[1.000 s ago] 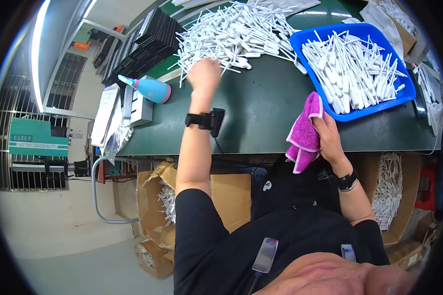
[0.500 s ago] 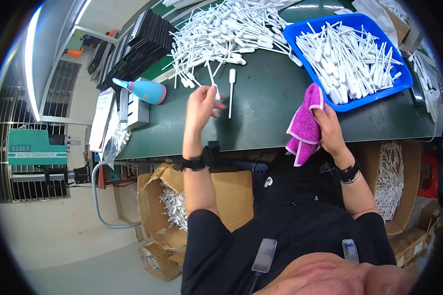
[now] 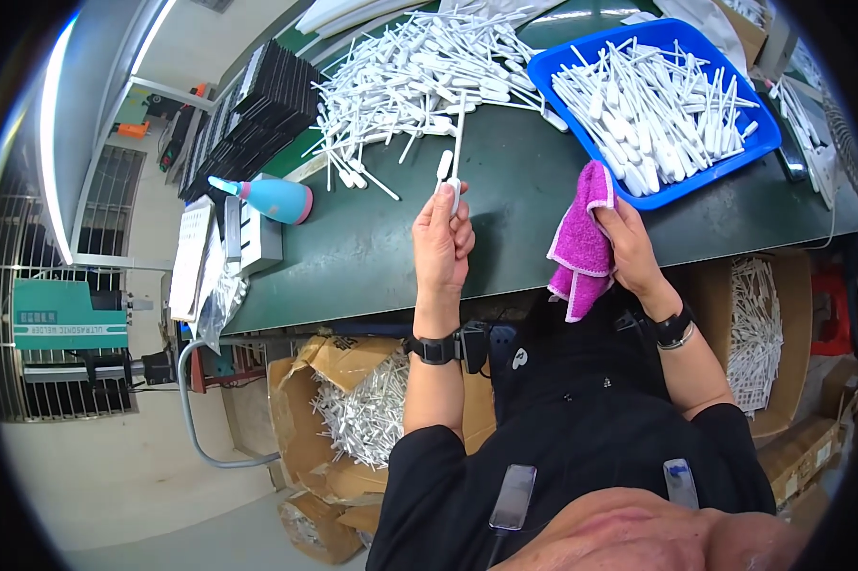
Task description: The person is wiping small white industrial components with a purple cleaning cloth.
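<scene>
My left hand [image 3: 441,243] pinches a slim white plastic stick [image 3: 460,133] by its wide, flattened end, with the thin shaft pointing away from me. Right beside the fingertips shows the wide end of a second white stick [image 3: 444,165]. The hand hides its shaft, and I cannot tell whether the fingers touch it. A purple cloth [image 3: 581,238] with pale edging hangs folded from my right hand [image 3: 631,243], which is closed on its upper right side. Beyond my left hand spreads a heap of such white sticks [image 3: 419,76], with several loose ones at its near edge.
A blue tray [image 3: 652,202] full of white sticks stands at the right. To the left are a light-blue spray bottle [image 3: 278,198], a grey box [image 3: 262,238] and stacked black trays [image 3: 257,114]. Cardboard boxes [image 3: 338,366] with more sticks sit below the green table [image 3: 353,257].
My left hand has moved right with its stick, over the single stick that lay on the table, whose shaft is now covered. The right hand keeps the purple cloth nearly in place.
</scene>
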A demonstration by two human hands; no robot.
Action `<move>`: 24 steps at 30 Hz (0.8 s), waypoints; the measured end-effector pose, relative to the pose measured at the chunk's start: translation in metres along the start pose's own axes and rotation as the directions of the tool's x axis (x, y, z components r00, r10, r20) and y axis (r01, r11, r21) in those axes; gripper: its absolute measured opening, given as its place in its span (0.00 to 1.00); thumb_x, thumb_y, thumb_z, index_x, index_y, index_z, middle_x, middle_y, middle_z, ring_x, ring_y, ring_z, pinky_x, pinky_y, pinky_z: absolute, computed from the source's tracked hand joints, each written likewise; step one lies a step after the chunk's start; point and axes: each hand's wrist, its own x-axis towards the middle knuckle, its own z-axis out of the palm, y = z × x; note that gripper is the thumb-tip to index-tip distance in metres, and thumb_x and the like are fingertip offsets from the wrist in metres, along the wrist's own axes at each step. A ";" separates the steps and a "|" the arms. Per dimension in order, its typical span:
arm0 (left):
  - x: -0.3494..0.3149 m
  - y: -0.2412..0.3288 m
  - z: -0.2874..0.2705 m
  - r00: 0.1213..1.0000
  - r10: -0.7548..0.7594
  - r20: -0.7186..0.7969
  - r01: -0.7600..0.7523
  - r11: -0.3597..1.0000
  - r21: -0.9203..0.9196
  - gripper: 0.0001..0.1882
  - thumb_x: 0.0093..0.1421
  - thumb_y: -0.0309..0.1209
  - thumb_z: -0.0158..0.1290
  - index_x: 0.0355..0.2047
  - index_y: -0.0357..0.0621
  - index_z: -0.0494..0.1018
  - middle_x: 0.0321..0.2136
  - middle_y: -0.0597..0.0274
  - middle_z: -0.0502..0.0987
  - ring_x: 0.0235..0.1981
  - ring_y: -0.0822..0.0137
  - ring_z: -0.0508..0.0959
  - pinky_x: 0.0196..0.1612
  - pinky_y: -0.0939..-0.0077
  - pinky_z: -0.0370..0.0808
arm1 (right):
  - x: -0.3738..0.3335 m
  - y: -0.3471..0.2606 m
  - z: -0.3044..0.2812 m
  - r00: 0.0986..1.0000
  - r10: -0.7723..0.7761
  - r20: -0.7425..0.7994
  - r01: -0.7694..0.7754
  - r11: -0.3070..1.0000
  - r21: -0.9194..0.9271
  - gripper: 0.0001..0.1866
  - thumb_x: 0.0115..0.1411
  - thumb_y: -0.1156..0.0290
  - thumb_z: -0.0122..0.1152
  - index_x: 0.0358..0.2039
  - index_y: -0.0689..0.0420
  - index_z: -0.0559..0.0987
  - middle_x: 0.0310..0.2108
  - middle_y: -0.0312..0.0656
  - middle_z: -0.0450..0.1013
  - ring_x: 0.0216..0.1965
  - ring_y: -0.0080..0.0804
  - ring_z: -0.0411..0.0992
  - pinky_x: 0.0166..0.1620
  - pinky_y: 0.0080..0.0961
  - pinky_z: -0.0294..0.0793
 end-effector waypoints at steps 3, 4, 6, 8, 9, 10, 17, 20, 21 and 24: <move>0.001 -0.005 -0.008 1.000 0.017 -0.011 -0.018 1.000 -0.019 0.14 0.63 0.38 0.49 0.37 0.36 0.72 0.17 0.72 0.64 0.12 0.83 0.56 0.12 0.89 0.49 | 0.000 -0.001 0.000 1.000 0.001 0.011 -0.001 1.000 -0.016 0.13 0.66 0.67 0.45 0.47 0.60 0.69 0.38 0.34 0.71 0.38 0.18 0.69 0.42 0.17 0.70; 0.001 -0.006 -0.008 0.999 0.027 -0.033 -0.028 0.999 -0.032 0.14 0.63 0.37 0.50 0.36 0.37 0.72 0.17 0.72 0.65 0.11 0.83 0.57 0.11 0.89 0.50 | -0.002 -0.001 0.001 1.000 0.005 0.006 -0.005 1.000 -0.007 0.14 0.66 0.66 0.46 0.47 0.60 0.70 0.38 0.33 0.70 0.38 0.16 0.68 0.42 0.16 0.69; 0.000 -0.007 -0.006 0.998 0.038 -0.052 -0.040 0.998 -0.046 0.13 0.62 0.36 0.50 0.36 0.37 0.73 0.17 0.72 0.66 0.11 0.84 0.58 0.11 0.89 0.50 | -0.003 -0.002 0.003 1.000 0.013 -0.004 -0.013 1.000 0.012 0.14 0.67 0.64 0.46 0.45 0.61 0.71 0.38 0.31 0.69 0.38 0.14 0.66 0.43 0.15 0.66; -0.002 -0.010 -0.004 0.999 0.019 -0.049 -0.021 0.999 -0.041 0.14 0.62 0.38 0.50 0.36 0.36 0.72 0.17 0.72 0.65 0.12 0.83 0.56 0.12 0.89 0.50 | -0.001 -0.002 0.002 1.000 0.004 -0.012 -0.004 1.000 0.011 0.14 0.67 0.64 0.46 0.46 0.61 0.71 0.38 0.31 0.70 0.39 0.14 0.66 0.44 0.15 0.66; -0.003 -0.009 -0.004 0.999 0.010 -0.052 -0.012 0.999 -0.037 0.15 0.63 0.39 0.50 0.37 0.36 0.72 0.18 0.71 0.64 0.12 0.83 0.56 0.12 0.89 0.50 | -0.002 -0.002 0.003 1.000 0.003 -0.017 -0.002 1.000 0.014 0.14 0.67 0.64 0.46 0.46 0.61 0.71 0.38 0.31 0.70 0.39 0.15 0.66 0.44 0.15 0.66; -0.003 -0.009 -0.005 0.999 0.011 -0.052 -0.013 0.999 -0.038 0.15 0.63 0.39 0.50 0.37 0.36 0.72 0.18 0.71 0.64 0.12 0.83 0.56 0.12 0.89 0.50 | -0.002 -0.002 0.004 1.000 0.001 -0.021 -0.001 1.000 0.016 0.15 0.67 0.64 0.46 0.47 0.61 0.71 0.39 0.32 0.70 0.40 0.15 0.66 0.45 0.16 0.66; -0.015 -0.009 -0.003 0.998 0.025 -0.053 -0.025 1.000 0.002 0.14 0.63 0.38 0.48 0.37 0.37 0.72 0.19 0.71 0.67 0.12 0.83 0.58 0.12 0.89 0.52 | -0.002 -0.016 0.027 0.971 0.136 -0.195 -0.065 0.940 0.335 0.17 0.68 0.60 0.42 0.49 0.59 0.70 0.40 0.35 0.71 0.40 0.21 0.70 0.44 0.19 0.70; -0.031 -0.018 0.008 0.995 0.020 0.098 -0.033 0.991 0.132 0.12 0.64 0.36 0.47 0.38 0.39 0.73 0.17 0.72 0.67 0.12 0.84 0.60 0.11 0.89 0.53 | -0.001 -0.018 0.045 0.955 0.198 -0.219 -0.076 0.882 0.465 0.19 0.68 0.59 0.39 0.49 0.58 0.69 0.40 0.36 0.71 0.39 0.23 0.71 0.43 0.21 0.71; -0.038 -0.025 0.015 0.991 -0.035 0.131 -0.004 0.959 0.284 0.12 0.65 0.35 0.46 0.37 0.39 0.72 0.16 0.72 0.67 0.12 0.84 0.59 0.12 0.90 0.53 | -0.001 -0.018 0.048 0.964 0.199 -0.179 -0.089 0.868 0.488 0.19 0.68 0.58 0.37 0.49 0.58 0.69 0.40 0.36 0.71 0.39 0.24 0.71 0.44 0.21 0.71; -0.064 -0.046 0.039 0.948 -0.193 0.254 0.071 0.905 0.420 0.11 0.66 0.35 0.45 0.34 0.40 0.71 0.15 0.73 0.65 0.11 0.84 0.59 0.12 0.90 0.52 | 0.013 -0.002 0.023 0.993 0.074 0.088 -0.113 0.789 0.604 0.20 0.69 0.57 0.35 0.48 0.57 0.69 0.40 0.36 0.71 0.39 0.24 0.71 0.44 0.22 0.70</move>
